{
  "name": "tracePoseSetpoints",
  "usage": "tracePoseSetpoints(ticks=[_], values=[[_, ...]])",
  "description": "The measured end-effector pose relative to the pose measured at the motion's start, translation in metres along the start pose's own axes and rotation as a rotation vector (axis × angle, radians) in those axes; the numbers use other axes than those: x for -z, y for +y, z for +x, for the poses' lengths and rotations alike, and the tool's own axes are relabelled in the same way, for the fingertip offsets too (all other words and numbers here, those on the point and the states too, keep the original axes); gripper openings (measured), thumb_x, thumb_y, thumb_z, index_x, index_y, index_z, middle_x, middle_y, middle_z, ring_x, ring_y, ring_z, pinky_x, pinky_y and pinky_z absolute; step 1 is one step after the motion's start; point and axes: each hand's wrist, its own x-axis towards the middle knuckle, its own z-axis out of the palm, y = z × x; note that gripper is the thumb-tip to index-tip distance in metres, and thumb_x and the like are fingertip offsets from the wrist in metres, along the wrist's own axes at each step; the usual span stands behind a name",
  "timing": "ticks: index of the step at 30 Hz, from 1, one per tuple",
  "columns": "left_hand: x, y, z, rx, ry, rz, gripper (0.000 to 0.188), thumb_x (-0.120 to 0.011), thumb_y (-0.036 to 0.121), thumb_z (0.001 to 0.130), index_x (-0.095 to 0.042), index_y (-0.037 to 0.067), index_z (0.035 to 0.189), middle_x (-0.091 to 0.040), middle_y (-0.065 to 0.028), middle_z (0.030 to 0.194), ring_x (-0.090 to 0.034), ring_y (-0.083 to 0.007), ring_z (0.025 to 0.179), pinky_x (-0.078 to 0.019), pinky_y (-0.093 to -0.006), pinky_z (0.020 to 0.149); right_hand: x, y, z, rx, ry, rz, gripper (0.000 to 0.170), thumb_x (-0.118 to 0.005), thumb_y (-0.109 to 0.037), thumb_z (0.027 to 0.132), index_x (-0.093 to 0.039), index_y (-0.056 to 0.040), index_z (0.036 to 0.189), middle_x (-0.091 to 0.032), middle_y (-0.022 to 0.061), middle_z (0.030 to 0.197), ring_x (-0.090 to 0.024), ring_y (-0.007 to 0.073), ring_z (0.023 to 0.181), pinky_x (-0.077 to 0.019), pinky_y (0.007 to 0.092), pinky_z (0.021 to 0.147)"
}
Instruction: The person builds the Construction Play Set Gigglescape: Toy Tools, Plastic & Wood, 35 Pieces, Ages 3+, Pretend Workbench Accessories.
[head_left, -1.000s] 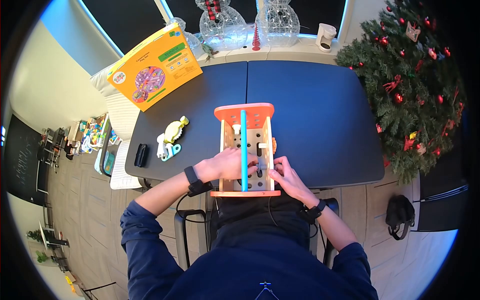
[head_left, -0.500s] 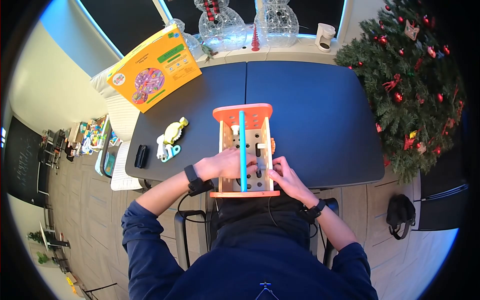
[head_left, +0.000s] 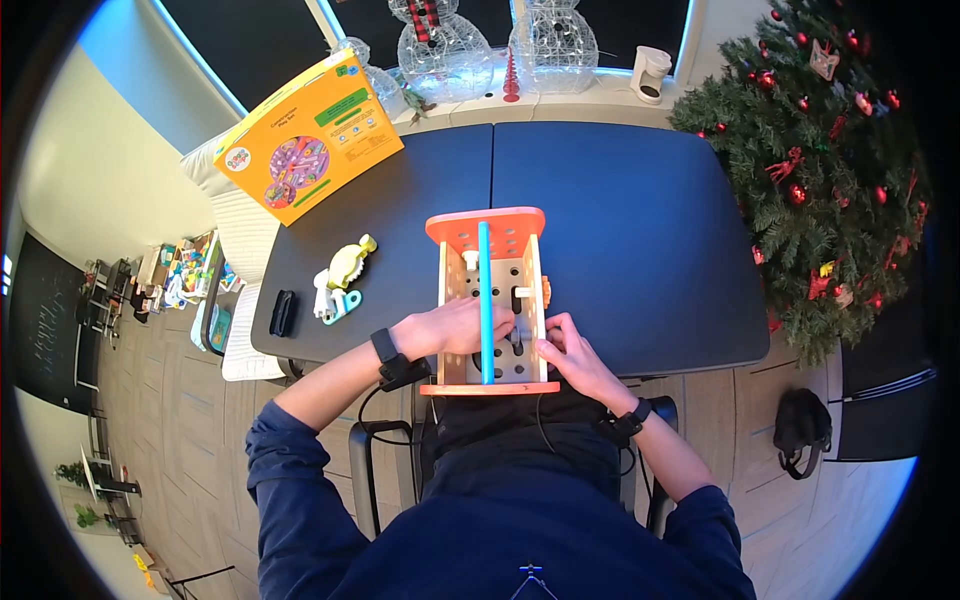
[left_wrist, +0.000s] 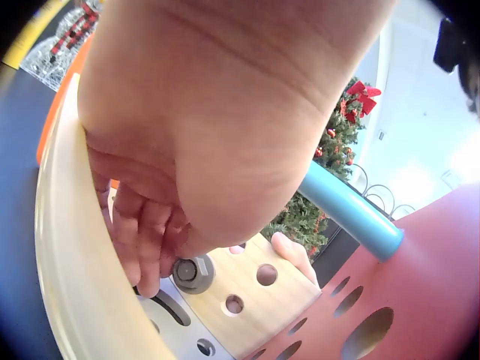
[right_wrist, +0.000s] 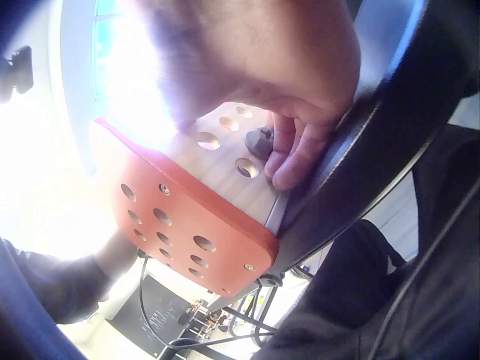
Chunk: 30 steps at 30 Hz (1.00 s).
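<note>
A left hand (head_left: 470, 327) and a right hand (head_left: 575, 358) work opposite faces of one wooden panel (right_wrist: 225, 166) — one inside, one outside a toy toolbox (head_left: 465, 389).

The left pinches a grey hex fastener (left_wrist: 193, 274) within; the right curls its fingers round a grey hex piece (right_wrist: 259, 142) without. Which is nut and which bolt cannot be told. Should either grip slacken, both parts could spin together; a tilted approach might jam them. The blue rod (head_left: 487, 280) crosses over the left hand, leaving little room for turning. The toolbox sits at the near edge of the black desk (head_left: 630, 240) — a hard pull might tip it lapward. Beyond stands a yellow "Construction Play Set" box (head_left: 345, 135).
</note>
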Motion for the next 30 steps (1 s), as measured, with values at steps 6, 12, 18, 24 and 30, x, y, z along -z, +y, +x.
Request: tracePoseSetpoints(ticks=[6, 12, 18, 24, 30], values=[[0.016, 0.026, -0.005, 0.106, -0.041, -0.008, 0.025, -0.052, 0.028, 0.111, -0.064, 0.006, 0.114, -0.073, -0.0188, 0.102, -0.073, -0.0421, 0.096, -0.0565, -0.0545, 0.08, 0.0, 0.001, 0.0, 0.011, 0.003, 0.009, 0.061, -0.063, -0.046, 0.11, -0.041, 0.0037, 0.137, -0.071, 0.02, 0.111, -0.069, 0.0219, 0.105, -0.0534, 0.0398, 0.096], [0.008, 0.015, 0.0, 0.085, -0.067, 0.071, 0.029, -0.053, 0.033, 0.112, -0.064, 0.007, 0.115, -0.074, -0.0164, 0.1, -0.074, -0.0387, 0.096, -0.0569, -0.0516, 0.081, 0.0, -0.004, -0.001, 0.002, 0.001, -0.001, 0.061, -0.063, -0.046, 0.11, -0.041, 0.0034, 0.137, -0.071, 0.02, 0.111, -0.069, 0.0218, 0.104, -0.0535, 0.0399, 0.096], [0.018, 0.021, 0.0, 0.121, -0.127, -0.077, 0.031, -0.055, 0.036, 0.111, -0.065, 0.007, 0.116, -0.074, -0.0174, 0.102, -0.073, -0.0401, 0.101, -0.0569, -0.0522, 0.085, -0.001, -0.005, -0.003, 0.027, 0.001, -0.004, 0.052, -0.057, -0.044, 0.112, -0.04, 0.0002, 0.133, -0.067, 0.0144, 0.106, -0.062, 0.0179, 0.098, -0.0523, 0.0371, 0.09], [0.006, 0.008, 0.002, 0.078, -0.104, -0.022, 0.035, -0.057, 0.039, 0.11, -0.065, 0.007, 0.118, -0.074, -0.0178, 0.108, -0.073, -0.0395, 0.104, -0.0564, -0.0523, 0.087, 0.0, -0.003, -0.001, 0.021, 0.001, -0.014, 0.06, -0.062, -0.047, 0.11, -0.042, 0.0028, 0.136, -0.071, 0.0193, 0.109, -0.068, 0.0217, 0.103, -0.0534, 0.0399, 0.095], [0.021, 0.025, 0.0, 0.116, -0.149, -0.069, 0.036, -0.057, 0.04, 0.11, -0.068, 0.006, 0.114, -0.074, -0.0172, 0.109, -0.072, -0.0399, 0.107, -0.0567, -0.0523, 0.089, 0.001, -0.005, -0.002, 0.015, -0.004, -0.01, 0.059, -0.062, -0.047, 0.11, -0.042, 0.0028, 0.136, -0.072, 0.0195, 0.111, -0.069, 0.0223, 0.104, -0.0535, 0.0403, 0.095]])
